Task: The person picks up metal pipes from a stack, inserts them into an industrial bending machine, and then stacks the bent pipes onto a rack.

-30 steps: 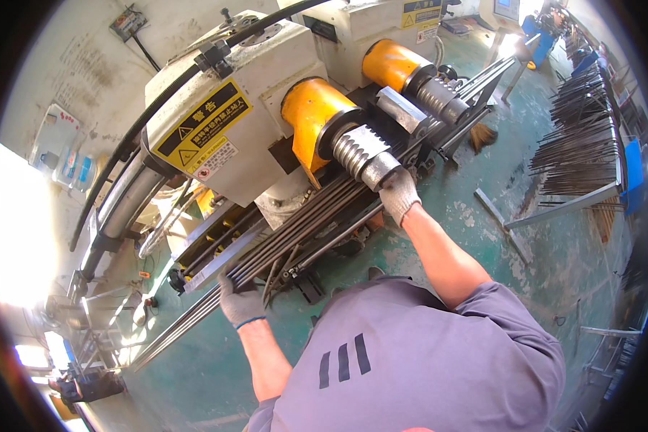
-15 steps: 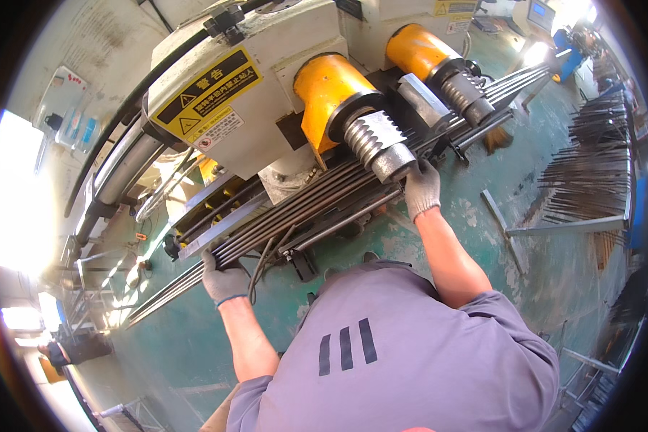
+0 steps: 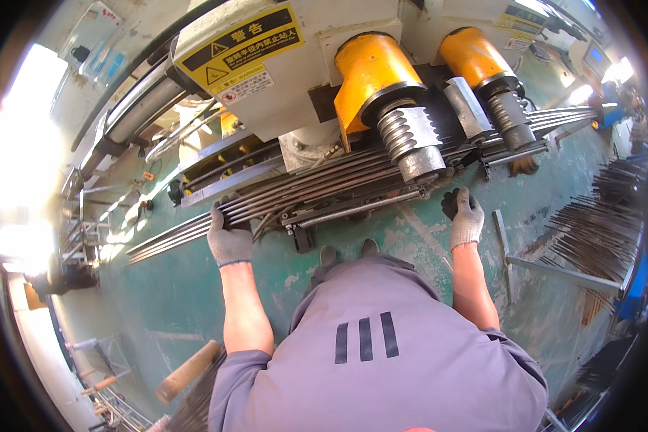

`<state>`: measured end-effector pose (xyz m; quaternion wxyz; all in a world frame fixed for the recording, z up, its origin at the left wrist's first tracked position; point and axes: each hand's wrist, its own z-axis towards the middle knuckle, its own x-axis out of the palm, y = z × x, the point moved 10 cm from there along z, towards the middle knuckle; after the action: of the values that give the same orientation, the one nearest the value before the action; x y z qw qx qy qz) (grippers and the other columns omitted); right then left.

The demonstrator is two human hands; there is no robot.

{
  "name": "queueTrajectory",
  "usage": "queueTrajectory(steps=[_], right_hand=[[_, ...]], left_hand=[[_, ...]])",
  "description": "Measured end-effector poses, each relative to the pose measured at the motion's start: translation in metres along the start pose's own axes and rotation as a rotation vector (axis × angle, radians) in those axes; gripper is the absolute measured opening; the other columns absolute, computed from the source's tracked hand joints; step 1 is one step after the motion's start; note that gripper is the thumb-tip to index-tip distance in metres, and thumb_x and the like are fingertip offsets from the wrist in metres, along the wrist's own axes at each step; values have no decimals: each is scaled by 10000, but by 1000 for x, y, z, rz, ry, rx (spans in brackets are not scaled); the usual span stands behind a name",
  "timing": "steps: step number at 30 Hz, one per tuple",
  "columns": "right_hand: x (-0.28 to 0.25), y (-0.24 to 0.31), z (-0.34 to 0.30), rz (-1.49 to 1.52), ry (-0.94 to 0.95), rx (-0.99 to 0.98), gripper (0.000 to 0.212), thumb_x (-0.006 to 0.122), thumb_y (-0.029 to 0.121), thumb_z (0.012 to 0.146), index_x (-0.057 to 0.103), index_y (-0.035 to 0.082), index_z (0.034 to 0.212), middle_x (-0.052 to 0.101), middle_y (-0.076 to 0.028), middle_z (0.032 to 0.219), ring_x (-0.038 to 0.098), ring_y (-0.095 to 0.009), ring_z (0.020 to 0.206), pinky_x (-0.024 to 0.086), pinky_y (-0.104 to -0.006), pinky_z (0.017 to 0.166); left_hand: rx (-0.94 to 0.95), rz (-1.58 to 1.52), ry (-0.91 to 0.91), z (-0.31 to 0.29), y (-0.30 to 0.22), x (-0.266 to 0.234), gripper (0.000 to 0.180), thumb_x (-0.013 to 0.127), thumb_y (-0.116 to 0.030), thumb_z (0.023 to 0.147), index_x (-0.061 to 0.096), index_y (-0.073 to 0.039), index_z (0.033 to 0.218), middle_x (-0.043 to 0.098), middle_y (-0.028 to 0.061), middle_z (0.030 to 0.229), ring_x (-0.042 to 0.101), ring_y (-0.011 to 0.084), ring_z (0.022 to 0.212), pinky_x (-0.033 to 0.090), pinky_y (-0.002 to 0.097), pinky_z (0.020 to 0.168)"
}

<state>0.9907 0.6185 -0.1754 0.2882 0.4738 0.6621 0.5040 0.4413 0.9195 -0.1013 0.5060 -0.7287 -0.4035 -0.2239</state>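
Several long thin steel rods (image 3: 295,189) lie side by side, slanting across under the machine's rollers. My left hand (image 3: 229,239), in a grey knitted glove, is closed around them near their left end, its thumb on the near side and its other fingers partly hidden. My right hand (image 3: 465,217), in a like glove with dark finger fronts, is off the rods. Its fingers are loosely bent and apart, with nothing visible in them. Just up and left of it is a ribbed steel roller (image 3: 410,140) below a yellow housing (image 3: 374,72).
A second yellow housing (image 3: 479,57) with its ribbed roller (image 3: 510,115) stands to the right. A metal frame (image 3: 565,273) and piled dark rods (image 3: 601,230) are at the right. A round wooden piece (image 3: 187,371) shows at lower left.
My right hand has come away from the rods by the roller, toward me. My left hand keeps hold of the rods. The view has shifted, so the machine appears farther right.
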Motion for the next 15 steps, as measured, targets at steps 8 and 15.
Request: queueTrajectory(steps=[8,15], right_hand=[[26,-21,-11,-69,115,79,382,686,326,1048,692,-32,1180,749,-97,1004,715,-194,798,592,-340,733],[36,-81,-23,-336,200,35,321,712,292,1031,709,-14,1132,734,-57,958,674,-154,772,561,-307,676]], left_hand=[[-117,62,79,-34,66,37,338,605,-299,1073,662,-10,1240,719,144,1222,661,310,1182,510,494,1096],[-239,-157,117,-41,43,37,413,621,-252,1062,571,-10,1393,619,181,1423,569,385,1330,431,564,1190]])
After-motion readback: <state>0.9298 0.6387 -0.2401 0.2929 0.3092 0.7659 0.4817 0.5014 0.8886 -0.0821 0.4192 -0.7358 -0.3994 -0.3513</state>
